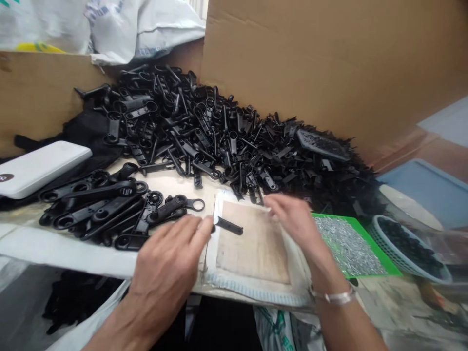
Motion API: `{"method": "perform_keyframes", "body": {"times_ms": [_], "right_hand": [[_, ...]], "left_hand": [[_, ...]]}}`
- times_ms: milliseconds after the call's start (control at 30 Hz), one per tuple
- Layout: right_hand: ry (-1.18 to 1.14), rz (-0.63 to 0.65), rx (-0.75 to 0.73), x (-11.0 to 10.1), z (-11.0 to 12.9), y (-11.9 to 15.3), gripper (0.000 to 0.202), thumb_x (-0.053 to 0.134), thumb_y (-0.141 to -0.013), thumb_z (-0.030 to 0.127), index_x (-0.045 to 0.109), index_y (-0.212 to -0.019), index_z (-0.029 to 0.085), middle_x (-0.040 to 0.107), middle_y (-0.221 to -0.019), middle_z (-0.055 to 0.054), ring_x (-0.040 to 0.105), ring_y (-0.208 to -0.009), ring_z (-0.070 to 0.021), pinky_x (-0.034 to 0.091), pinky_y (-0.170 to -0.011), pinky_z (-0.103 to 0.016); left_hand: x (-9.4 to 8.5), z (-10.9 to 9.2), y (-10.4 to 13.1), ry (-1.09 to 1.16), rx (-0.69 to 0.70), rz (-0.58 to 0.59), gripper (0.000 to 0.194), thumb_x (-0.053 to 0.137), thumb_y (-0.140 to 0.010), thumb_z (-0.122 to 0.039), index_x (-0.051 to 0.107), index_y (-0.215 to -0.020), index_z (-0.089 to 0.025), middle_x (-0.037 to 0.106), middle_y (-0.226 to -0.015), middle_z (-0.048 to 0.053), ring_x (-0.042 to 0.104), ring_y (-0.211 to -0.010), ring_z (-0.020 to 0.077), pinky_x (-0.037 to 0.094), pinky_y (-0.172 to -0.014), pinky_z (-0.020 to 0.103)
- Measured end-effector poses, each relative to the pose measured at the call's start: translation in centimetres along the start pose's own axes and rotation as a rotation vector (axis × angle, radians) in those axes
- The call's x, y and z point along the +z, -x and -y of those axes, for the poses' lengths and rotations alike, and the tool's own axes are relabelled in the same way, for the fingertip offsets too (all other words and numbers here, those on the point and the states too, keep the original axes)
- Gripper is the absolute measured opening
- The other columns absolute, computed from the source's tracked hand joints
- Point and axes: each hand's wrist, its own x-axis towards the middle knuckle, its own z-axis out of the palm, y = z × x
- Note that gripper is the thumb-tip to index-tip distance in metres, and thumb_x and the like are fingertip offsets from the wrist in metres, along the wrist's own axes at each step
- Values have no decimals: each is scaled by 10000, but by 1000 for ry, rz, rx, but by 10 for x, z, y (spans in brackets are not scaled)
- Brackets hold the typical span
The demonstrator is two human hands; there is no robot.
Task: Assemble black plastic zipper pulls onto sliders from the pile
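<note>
My left hand (170,251) is closed at the left edge of the work pad (252,243), with its fingers curled away from view. A dark bit shows by its thumb, but what it holds is hidden. Just behind it lie black plastic arms with ring ends (179,202). On the pad rests a slim black plastic strip (230,225), its left end close to my left thumb. My right hand (294,219) is over the pad's far right corner, fingertips pinched at the edge of the black pile; whatever is between them is too blurred to make out.
A large heap of black plastic parts (204,126) leans against cardboard (329,58). To the right are a green tray (395,268) of small metal pins and a basket (380,234) of black pieces. A white box-shaped device (47,165) lies at left.
</note>
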Motion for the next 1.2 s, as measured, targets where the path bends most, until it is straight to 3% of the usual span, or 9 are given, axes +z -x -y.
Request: {"method": "perform_keyframes", "body": {"times_ms": [133,267,433,733,833,900,1033,1133,1200], "right_hand": [[221,-109,116,-8,-33,-55,310,543,-895,297,660,-1159,184,665,-1139,-163,617,-1041,-319,461,-820,-411],[309,-48,142,4,-39,-78,288,560,-875,319,691,-1101,196,678,-1092,-166,631,-1013,-331,470,-776,-403],[311,-6,139,-2,-49,-66,331,548,-888,380,655,-1165,235,651,-1182,-108,608,-1076,-275,457,-826,-348],[226,5,137,4,-46,-38,244,614,-813,305,674,-1003,164,700,-995,-164,650,-951,-352,472,-784,-445],[77,-51,135,-4,-41,-33,329,539,-879,355,631,-1122,153,708,-967,-142,675,-900,-297,511,-763,-406],[-206,-48,123,-8,-37,-26,423,498,-907,399,568,-1237,143,705,-976,-125,691,-811,-250,549,-676,-363],[-910,66,117,-3,-28,-5,545,654,-807,493,592,-1247,177,676,-1089,-113,686,-804,-230,583,-625,-340],[-978,100,108,6,-26,10,513,692,-787,497,635,-1207,208,664,-1134,-100,667,-782,-190,586,-645,-318],[-952,107,101,12,-26,17,490,697,-789,489,651,-1196,220,660,-1144,-95,651,-726,-158,590,-651,-313]], "left_hand": [[0,22,-6,-269,-31,151,494,241,-886,-23,622,-1199,-57,502,-1385,200,363,-1351,394,246,-1062,662],[2,35,-10,-360,-79,283,542,214,-884,-17,587,-1267,-106,448,-1435,179,311,-1386,371,119,-1075,712],[1,45,-12,-398,-127,328,508,278,-870,-27,573,-1273,-121,458,-1423,198,283,-1397,380,77,-1047,748],[-2,40,-15,-317,-168,227,330,356,-977,-219,598,-1183,-129,530,-1351,200,335,-1371,375,-79,-1044,737],[-8,34,-19,-316,-150,217,287,388,-973,-214,602,-1154,-151,547,-1343,166,339,-1374,351,-66,-1068,711],[-11,32,-24,-317,-122,226,271,394,-961,-172,606,-1130,-163,579,-1308,141,364,-1359,328,-1,-1092,686],[-16,34,-48,-294,-75,355,249,413,-885,-58,637,-944,-151,690,-981,109,576,-1066,282,370,-970,488],[-13,41,-76,-296,-27,395,230,437,-827,-21,618,-773,-151,662,-795,99,585,-860,262,406,-742,371],[-3,47,-98,-291,28,386,231,442,-823,-21,614,-741,-151,656,-809,102,569,-855,250,377,-717,354]]}}
